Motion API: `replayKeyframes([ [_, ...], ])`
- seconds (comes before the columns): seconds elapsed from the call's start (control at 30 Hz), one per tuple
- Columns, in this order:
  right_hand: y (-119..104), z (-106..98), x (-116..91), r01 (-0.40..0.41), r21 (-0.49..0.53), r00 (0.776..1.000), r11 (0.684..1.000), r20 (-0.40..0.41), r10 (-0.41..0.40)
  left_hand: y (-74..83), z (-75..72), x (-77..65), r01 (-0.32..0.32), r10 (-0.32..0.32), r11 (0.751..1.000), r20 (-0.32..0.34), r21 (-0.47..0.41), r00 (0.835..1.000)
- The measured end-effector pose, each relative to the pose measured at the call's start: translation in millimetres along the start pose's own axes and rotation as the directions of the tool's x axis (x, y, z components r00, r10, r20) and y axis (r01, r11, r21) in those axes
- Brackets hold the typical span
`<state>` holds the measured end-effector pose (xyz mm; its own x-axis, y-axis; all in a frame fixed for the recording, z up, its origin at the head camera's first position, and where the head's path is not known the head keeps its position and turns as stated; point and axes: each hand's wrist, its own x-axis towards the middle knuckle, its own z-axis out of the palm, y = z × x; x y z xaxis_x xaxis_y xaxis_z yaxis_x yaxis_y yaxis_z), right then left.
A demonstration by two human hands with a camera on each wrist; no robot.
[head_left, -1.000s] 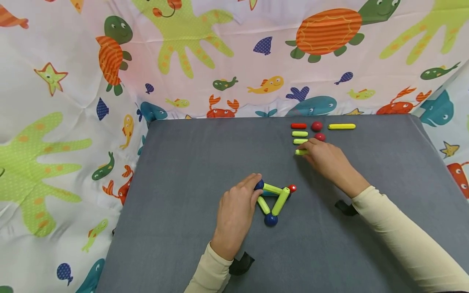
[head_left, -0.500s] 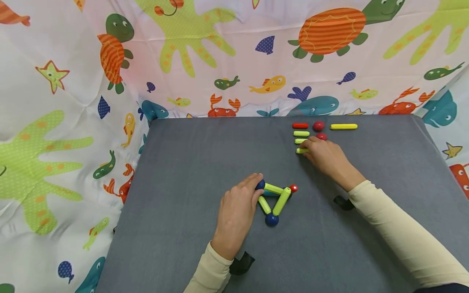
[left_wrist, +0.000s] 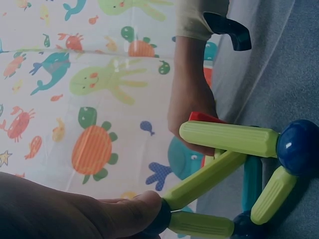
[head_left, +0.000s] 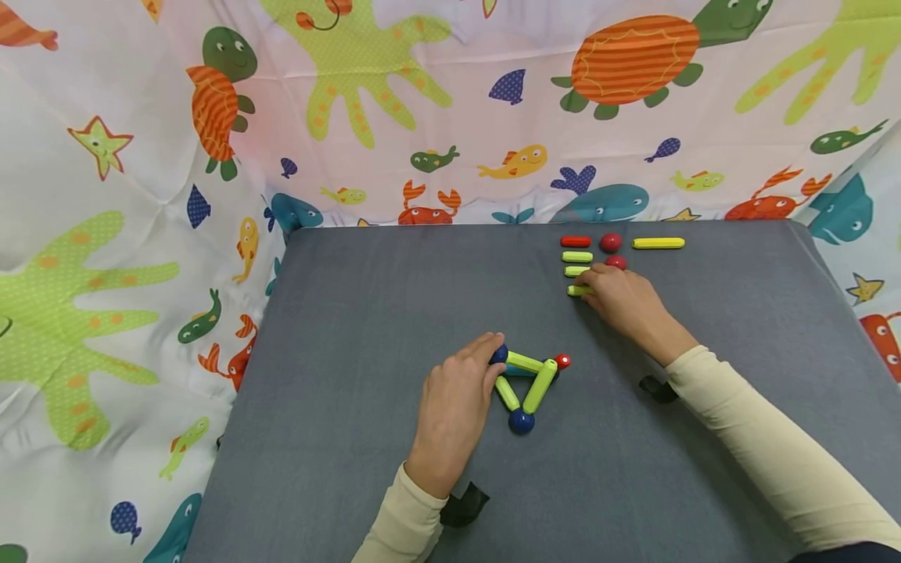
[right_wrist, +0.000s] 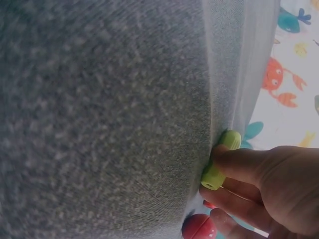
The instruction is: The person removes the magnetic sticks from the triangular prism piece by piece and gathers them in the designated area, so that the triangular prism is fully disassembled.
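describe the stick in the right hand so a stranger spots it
On the grey table, find the short sticks near the far edge. The right hand pinches a lime-green stick there. Unlike the two green sticks beyond it, this one is gripped.

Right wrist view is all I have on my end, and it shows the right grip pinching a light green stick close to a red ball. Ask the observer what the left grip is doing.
Observer: The left grip holds a blue ball at one corner of a frame built from sticks and balls.
Operator: Okay. Is there any longer stick lying loose?
Observer: Yes, in the head view a long yellow stick lies just right of the farther red ball, not touching it.
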<state>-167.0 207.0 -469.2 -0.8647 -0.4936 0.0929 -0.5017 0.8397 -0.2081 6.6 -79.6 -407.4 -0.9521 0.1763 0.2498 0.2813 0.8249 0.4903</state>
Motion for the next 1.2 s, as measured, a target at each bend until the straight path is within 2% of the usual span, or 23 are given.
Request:
replayKeyframes([
  [0.3, -1.9, -3.6, -5.3, -0.007, -0.016, 1.000, 1.000, -0.001, 0.007, 2.1, -0.2, -0.6, 0.002, -0.002, 1.000, 0.009, -0.015, 1.000],
  [0.47, -17.8, -18.0, -16.1, 0.003, 0.028, 1.000, 1.000, 0.000, -0.003, 2.4, 0.5, -0.8, 0.000, 0.000, 1.000, 0.010, -0.010, 1.000],
  [0.63, -43.6, -34.6, -31.9, 0.112, 0.119, 0.990, 0.987, 0.072, -0.121, 2.6, 0.5, -0.1, 0.006, -0.006, 1.000, 0.015, 0.009, 1.000],
  [0.73, -57.0, -41.5, -41.3, 0.190, 0.166, 0.966, 0.968, 0.145, -0.214, 3.5, -1.0, 0.6, 0.019, -0.019, 1.000, 0.019, 0.018, 1.000],
  [0.83, -68.2, -44.9, -49.7, 0.232, 0.211, 0.942, 0.950, 0.194, -0.273, 3.9, -2.1, 1.0, 0.026, -0.026, 1.000, 0.019, 0.016, 0.999],
  [0.97, -79.4, -43.7, -57.4, 0.243, 0.241, 0.936, 0.940, 0.194, -0.292, 3.6, -2.0, 1.0, 0.021, -0.021, 1.000, 0.016, 0.007, 1.000],
  [1.2, -88.4, -34.6, -63.3, 0.226, 0.224, 0.949, 0.948, 0.168, -0.266, 2.6, -0.7, 1.2, 0.012, -0.012, 1.000, 0.008, -0.008, 1.000],
])
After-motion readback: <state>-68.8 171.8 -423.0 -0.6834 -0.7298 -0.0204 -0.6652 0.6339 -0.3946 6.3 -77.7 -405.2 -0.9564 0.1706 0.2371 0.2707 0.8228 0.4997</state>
